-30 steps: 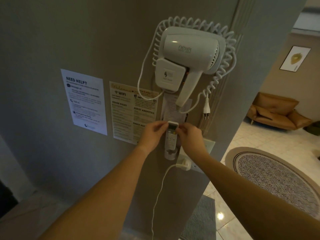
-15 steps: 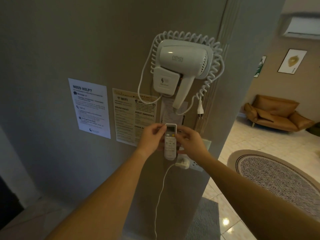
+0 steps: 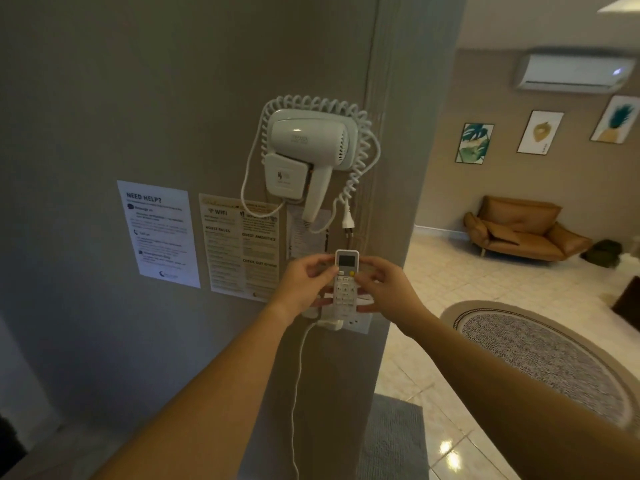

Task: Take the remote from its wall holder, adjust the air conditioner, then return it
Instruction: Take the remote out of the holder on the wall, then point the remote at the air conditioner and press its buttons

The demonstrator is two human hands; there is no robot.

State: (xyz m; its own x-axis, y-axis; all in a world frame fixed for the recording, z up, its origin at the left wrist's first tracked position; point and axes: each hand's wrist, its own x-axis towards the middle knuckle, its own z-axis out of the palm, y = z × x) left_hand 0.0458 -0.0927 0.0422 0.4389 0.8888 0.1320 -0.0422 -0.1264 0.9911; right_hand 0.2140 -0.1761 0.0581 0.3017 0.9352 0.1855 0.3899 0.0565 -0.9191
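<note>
Between both hands, slim white remote [image 3: 345, 284]

- Holder hidden behind the remote [image 3: 345, 284] and both hands.
- Remote's button labels too small to read.
- Notice [image 3: 158, 233] fine print blurred.
- Rug [image 3: 540, 355] partly covered by the right forearm.

My two forearms enter from the six o'clock edge, bare, no sleeves, watch or rings visible. My left hand [image 3: 304, 285] and right hand [image 3: 388, 289] are ungloved, fingers [image 3: 323, 263] bare.
</note>
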